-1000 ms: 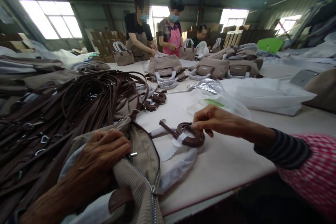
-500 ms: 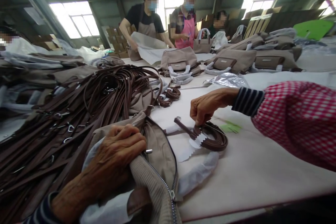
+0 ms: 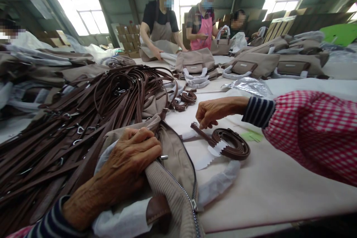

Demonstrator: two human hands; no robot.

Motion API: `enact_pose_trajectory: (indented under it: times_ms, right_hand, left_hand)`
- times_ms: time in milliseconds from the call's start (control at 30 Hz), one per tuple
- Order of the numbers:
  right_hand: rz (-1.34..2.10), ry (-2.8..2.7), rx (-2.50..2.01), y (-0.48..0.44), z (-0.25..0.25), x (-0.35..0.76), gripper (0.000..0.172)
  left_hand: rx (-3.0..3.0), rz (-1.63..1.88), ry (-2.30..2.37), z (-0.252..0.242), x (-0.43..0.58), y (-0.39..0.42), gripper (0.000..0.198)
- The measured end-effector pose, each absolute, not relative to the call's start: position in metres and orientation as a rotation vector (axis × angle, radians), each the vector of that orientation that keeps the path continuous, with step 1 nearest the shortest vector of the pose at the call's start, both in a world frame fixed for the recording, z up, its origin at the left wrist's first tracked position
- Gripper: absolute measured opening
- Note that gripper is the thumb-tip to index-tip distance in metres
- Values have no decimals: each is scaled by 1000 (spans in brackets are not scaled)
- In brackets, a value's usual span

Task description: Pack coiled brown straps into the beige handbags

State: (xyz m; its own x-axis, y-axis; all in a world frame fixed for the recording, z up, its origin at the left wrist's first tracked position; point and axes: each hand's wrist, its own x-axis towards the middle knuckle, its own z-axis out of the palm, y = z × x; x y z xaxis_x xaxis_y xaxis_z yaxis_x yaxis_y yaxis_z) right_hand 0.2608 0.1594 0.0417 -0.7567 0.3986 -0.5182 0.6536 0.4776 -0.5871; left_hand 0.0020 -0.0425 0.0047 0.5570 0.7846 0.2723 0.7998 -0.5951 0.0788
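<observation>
My left hand [image 3: 126, 163] grips the edge of a beige handbag [image 3: 173, 178] beside its unzipped mouth, fingers curled over the fabric. My right hand [image 3: 210, 112] hovers with bent fingers over the free end of a coiled brown strap [image 3: 231, 147] that lies on the white table [image 3: 264, 182]. The fingertips pinch at the strap's end near its metal clasp. A white paper band wraps the coil. The bag's handle, wrapped in clear plastic [image 3: 220, 182], lies below the coil.
A large heap of loose brown straps [image 3: 83, 119] fills the left. Two more coiled straps [image 3: 185, 100] lie farther back. Finished beige bags [image 3: 251, 65] and plastic sheets [image 3: 248, 85] sit behind. Three people [image 3: 181, 18] work at the far end.
My right hand has moved left from the coil's top to the strap's loose end. The view has shifted slightly; my left hand stays on the bag.
</observation>
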Motion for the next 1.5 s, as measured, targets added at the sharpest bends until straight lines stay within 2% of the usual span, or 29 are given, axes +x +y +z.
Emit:
enact_pose_trajectory:
  times_ms: [67, 200, 333, 467, 633, 800, 967, 1100, 1200, 1300, 1367, 1500]
  right_hand:
    - [-1203, 2563, 982, 152, 35, 259, 7]
    - [-1297, 2812, 1050, 139, 18, 256, 21]
    - [-1331, 2933, 953, 128, 11, 259, 12]
    - [-1404, 3022, 841, 112, 29, 267, 12]
    - [-1299, 2876, 555, 87, 52, 253, 17]
    - [-1144, 2832, 507, 75, 38, 225, 22]
    - [-1037, 2901, 545, 73, 22, 222, 19]
    - [-854, 2911, 569, 67, 26, 223, 13]
    - [-764, 2931, 605, 63, 27, 223, 16]
    - [-726, 2981, 611, 61, 23, 224, 19]
    - [-721, 3022, 613, 61, 19, 225, 21]
    - [-736, 3058, 644, 60, 13, 228, 24]
  left_hand:
    - [-2721, -448, -1391, 5, 2, -43, 12]
    - [-2716, -457, -1392, 8, 3, -44, 14]
    - [-2694, -488, -1400, 9, 3, -44, 13]
    - [-2665, -486, -1400, 9, 3, -45, 16]
    - [-2652, -478, -1421, 14, 4, -49, 17]
    - [-2725, -491, -1592, 20, 11, -48, 20]
    - [-2801, -296, -1687, 38, 17, -48, 23]
    - [-2958, 50, -1840, 75, 11, -39, 30]
    - [-3075, 252, -2020, 94, 3, -26, 33]
    - [-3027, 274, -2169, 91, 6, -18, 36]
    - [-2895, 287, -2089, 81, 15, -17, 38]
    - [-2599, 437, -1922, 63, 35, -22, 12]
